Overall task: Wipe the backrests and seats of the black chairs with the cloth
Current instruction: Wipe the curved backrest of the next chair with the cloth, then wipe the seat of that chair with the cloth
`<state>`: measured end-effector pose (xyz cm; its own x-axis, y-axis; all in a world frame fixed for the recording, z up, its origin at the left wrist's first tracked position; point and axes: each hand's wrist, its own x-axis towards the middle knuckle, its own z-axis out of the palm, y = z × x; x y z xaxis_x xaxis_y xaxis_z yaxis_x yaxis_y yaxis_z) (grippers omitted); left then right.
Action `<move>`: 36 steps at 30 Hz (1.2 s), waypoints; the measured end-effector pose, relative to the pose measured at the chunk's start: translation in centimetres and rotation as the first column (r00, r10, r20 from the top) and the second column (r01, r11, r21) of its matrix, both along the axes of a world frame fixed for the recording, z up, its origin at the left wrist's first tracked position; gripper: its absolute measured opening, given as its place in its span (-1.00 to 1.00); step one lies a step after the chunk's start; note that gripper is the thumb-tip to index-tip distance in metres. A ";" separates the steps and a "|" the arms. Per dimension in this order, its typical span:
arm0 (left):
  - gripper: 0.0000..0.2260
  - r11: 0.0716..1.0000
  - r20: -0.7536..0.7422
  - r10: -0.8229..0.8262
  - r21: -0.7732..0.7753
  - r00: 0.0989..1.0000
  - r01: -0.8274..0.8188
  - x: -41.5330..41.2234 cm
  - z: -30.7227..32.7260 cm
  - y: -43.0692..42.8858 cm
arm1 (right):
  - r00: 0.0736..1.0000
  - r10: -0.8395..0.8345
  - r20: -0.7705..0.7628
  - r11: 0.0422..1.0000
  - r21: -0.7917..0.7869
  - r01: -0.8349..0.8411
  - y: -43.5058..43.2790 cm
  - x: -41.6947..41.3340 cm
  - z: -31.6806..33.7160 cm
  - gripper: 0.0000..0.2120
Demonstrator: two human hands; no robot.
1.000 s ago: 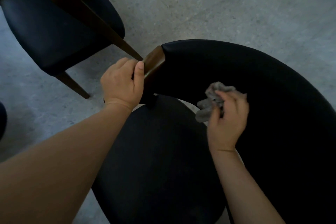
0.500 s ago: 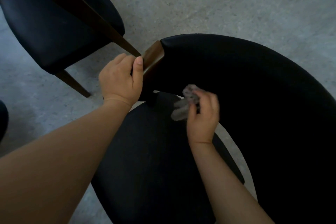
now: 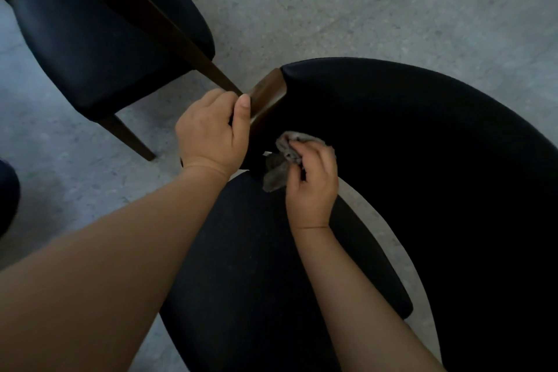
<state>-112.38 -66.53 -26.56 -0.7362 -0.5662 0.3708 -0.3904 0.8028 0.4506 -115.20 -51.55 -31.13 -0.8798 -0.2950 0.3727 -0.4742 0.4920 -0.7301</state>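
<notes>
speckled grey floor (image 3: 362, 3), black chair seat (image 3: 241, 281)

Floor (image 3: 362, 3): grey, speckled, concrete-like surface with a matt finish. The tone is lighter across the far right portion and a cooler bluish-grey along the left side. Dark rounded object (image 3: 7, 193): stands at the left edge of the floor, cut off by the frame; identity cannot be determined.

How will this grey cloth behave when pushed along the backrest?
Probably floppy: the cloth is bunched in the right hand, a loose end hanging. Likely light, since curled fingers alone hold it; may crumple rather than slide flat.
</notes>
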 end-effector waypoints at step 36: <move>-0.81 0.786 0.323 0.114 0.549 0.940 -0.284 23.3 -4.7 0.4 | 0.856 0.470 0.213 0.810 0.282 -0.515 -4.4 9.1 0.8 -0.72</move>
